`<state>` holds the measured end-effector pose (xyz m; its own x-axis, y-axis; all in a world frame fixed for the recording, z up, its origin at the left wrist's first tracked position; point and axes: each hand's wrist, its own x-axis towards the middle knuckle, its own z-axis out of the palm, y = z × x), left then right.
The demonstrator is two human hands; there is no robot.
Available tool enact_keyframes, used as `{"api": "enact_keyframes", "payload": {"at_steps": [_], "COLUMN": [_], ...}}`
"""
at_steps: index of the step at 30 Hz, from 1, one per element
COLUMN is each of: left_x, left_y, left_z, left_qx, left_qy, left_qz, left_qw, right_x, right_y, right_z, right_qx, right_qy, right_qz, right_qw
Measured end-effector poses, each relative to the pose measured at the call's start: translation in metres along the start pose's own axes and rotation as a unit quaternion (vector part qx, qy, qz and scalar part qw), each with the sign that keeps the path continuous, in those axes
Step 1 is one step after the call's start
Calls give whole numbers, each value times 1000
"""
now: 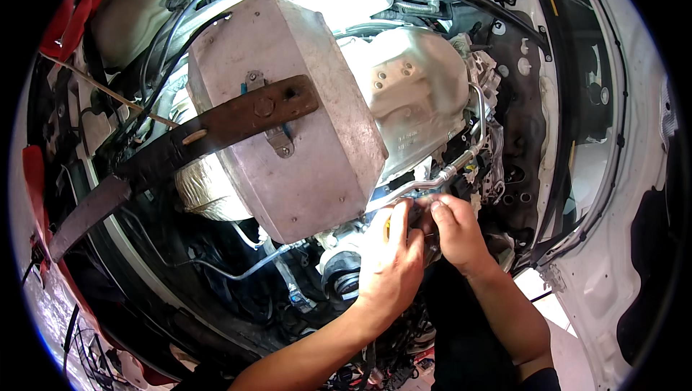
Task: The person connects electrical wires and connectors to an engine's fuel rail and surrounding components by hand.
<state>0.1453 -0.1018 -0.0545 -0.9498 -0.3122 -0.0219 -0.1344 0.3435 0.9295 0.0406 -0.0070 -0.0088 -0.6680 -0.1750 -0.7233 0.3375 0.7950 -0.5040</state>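
My left hand reaches into the engine bay with its fingers bent, close to the end of a silver metal pipe. Right beside it, my right hand has thumb and fingers pressed together at the same spot. Both hands close on something small and dark between them, mostly covered by the fingers, so its kind is unclear. A bit of yellow shows between the left fingers. Below the left hand sits a round dark pulley-like part. The pipe curves up to the right, along the cast metal engine cover.
A large grey metal box hangs over the engine, with a brown flat bar bolted across it. Hoses and a thin bent metal tube run at the left. The white car body borders the right; red cloth lies far left.
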Motion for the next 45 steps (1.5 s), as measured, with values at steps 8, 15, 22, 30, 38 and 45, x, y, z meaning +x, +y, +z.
{"api": "enact_keyframes", "payload": {"at_steps": [8, 15, 22, 30, 38, 45], "left_x": [2, -4, -7, -17, 5, 14], "left_y": [1, -5, -1, 4, 34, 38], "left_z": [-2, 2, -3, -9, -47, -54], "left_qx": [-12, -40, -100, -128, -162, -694], "left_qy": [2, 43, -9, 27, 92, -246], "left_qz": [4, 10, 62, 128, 33, -367], "left_qw": [1000, 998, 993, 983, 982, 568], "right_x": [10, 1, -33, -78, -123, -149], "right_y": [6, -5, -32, -34, -37, -17], "right_z": [-2, 2, 1, -42, -73, -90], "right_qx": [-47, -56, -16, -148, 302, 173], "right_qy": [-7, -40, -34, 5, -117, -27], "right_qz": [-152, -168, -152, -199, -50, -82], "right_qw": [987, 983, 988, 969, 945, 981]}}
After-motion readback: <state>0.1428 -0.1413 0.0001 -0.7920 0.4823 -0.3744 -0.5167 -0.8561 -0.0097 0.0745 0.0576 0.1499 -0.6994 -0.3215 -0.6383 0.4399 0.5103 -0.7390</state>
